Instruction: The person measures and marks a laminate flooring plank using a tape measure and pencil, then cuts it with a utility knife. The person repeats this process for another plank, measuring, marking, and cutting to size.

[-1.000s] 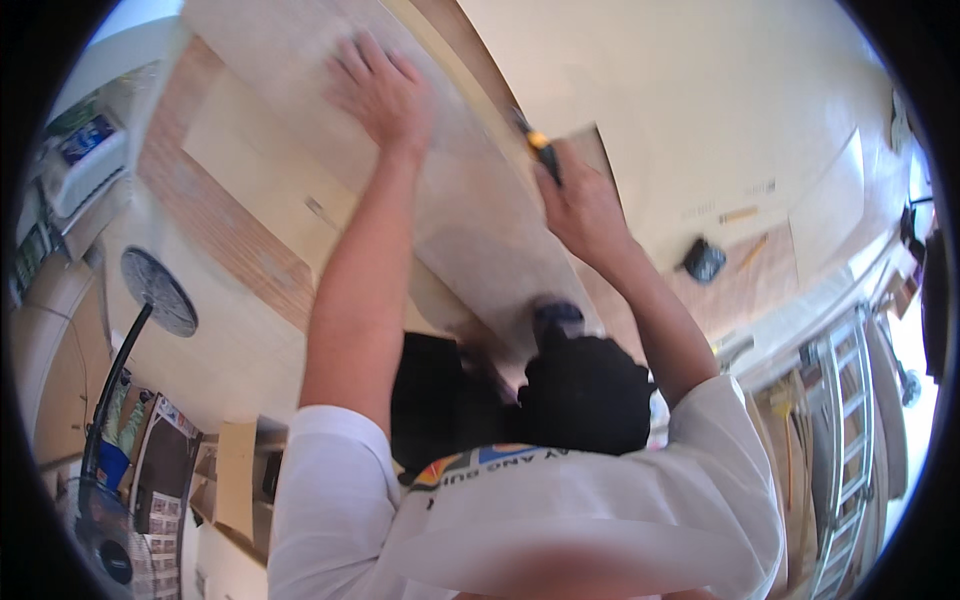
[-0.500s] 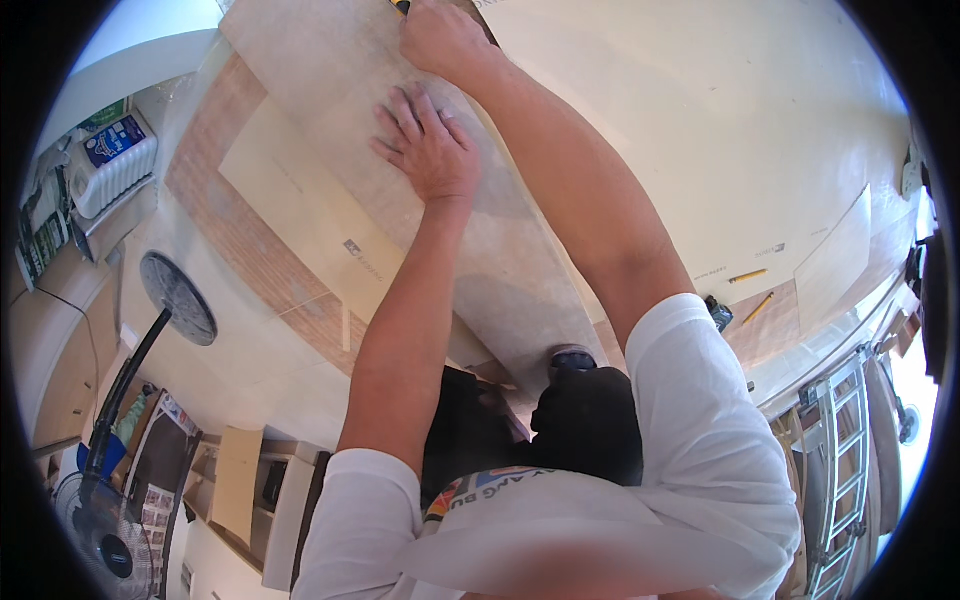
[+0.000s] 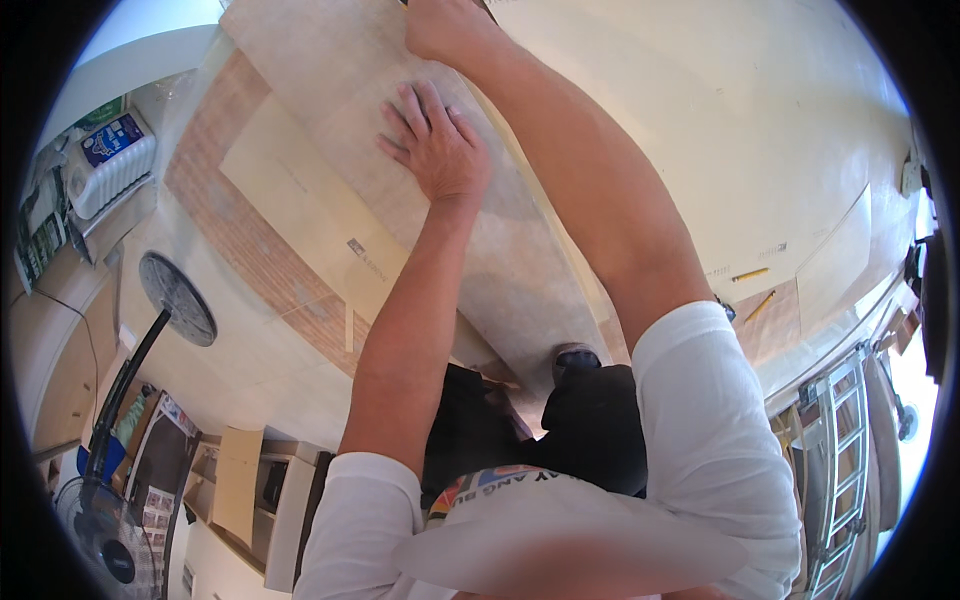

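Observation:
My left hand (image 3: pixel 438 145) lies flat with fingers spread on a long greyish-brown board (image 3: pixel 520 265), which runs diagonally from the upper left down toward my feet. At the top edge of the view, my right hand (image 3: pixel 447 30) is closed beside the board's right edge, partly cut off by the frame. Only a dark sliver of what it grips shows now; half a second ago a yellow-and-black end stuck out. Under and beside the board is a large cream sheet (image 3: pixel 720 130). My shoe (image 3: pixel 575 360) rests at the board's near end.
Two yellow pencils (image 3: pixel 750 274) lie on the right. A smaller cream sheet (image 3: pixel 310 190) sits on a reddish wood panel (image 3: pixel 240 200) to the left. A standing fan's round base (image 3: pixel 178 298), a white jug (image 3: pixel 110 165) and a metal ladder (image 3: pixel 840 470) are around the edges.
My right hand has moved slightly farther away, taking the yellow-and-black end out of view. My left hand has shifted a little up and to the right on the board.

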### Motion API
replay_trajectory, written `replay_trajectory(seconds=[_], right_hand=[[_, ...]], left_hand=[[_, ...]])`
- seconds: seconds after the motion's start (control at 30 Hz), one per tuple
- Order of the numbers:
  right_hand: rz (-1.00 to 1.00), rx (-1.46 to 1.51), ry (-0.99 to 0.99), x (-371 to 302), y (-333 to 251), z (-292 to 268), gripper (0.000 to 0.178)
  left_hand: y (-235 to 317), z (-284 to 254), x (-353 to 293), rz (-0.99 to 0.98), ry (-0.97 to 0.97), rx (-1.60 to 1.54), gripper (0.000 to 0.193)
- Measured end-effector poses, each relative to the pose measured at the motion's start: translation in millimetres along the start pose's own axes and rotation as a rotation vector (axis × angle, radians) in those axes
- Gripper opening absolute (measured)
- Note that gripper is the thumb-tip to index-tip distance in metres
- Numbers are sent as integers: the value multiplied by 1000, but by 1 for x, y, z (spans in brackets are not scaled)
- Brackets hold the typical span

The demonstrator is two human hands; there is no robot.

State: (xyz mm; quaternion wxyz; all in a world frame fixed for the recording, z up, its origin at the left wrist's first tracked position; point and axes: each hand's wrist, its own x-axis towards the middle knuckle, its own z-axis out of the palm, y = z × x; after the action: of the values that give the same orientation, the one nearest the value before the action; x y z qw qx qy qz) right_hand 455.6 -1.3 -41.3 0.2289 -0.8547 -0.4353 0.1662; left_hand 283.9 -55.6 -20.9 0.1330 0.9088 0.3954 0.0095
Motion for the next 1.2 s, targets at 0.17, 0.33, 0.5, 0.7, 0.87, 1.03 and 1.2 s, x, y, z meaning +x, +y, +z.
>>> replay_trajectory(seconds=[0.17, 0.33, 0.5, 0.7, 0.87, 1.03, 1.2], right_hand=[[263, 268, -295, -39, -4, -37, 32], [244, 139, -143, -122, -25, -57, 28], [389, 207, -222, -210, -24, -63, 27], [558, 295, -353, -315, -23, -67, 26], [595, 263, -412, -412, -20, -66, 25], [722, 199, -511, -510, -24, -65, 26], [806, 126, -629, -583, -24, -60, 19]], left_hand=[[2, -2, -1, -1, -14, -30, 56], [0, -1, -1, 27, -2, -2, 57], [-1, 5, 0, 41, 74, -24, 57], [-3, 6, 1, 74, 119, 4, 55], [-2, 7, 1, 107, 151, 1, 54], [0, 5, 0, 104, 164, -33, 54], [0, 2, 2, 75, 96, -23, 54]])
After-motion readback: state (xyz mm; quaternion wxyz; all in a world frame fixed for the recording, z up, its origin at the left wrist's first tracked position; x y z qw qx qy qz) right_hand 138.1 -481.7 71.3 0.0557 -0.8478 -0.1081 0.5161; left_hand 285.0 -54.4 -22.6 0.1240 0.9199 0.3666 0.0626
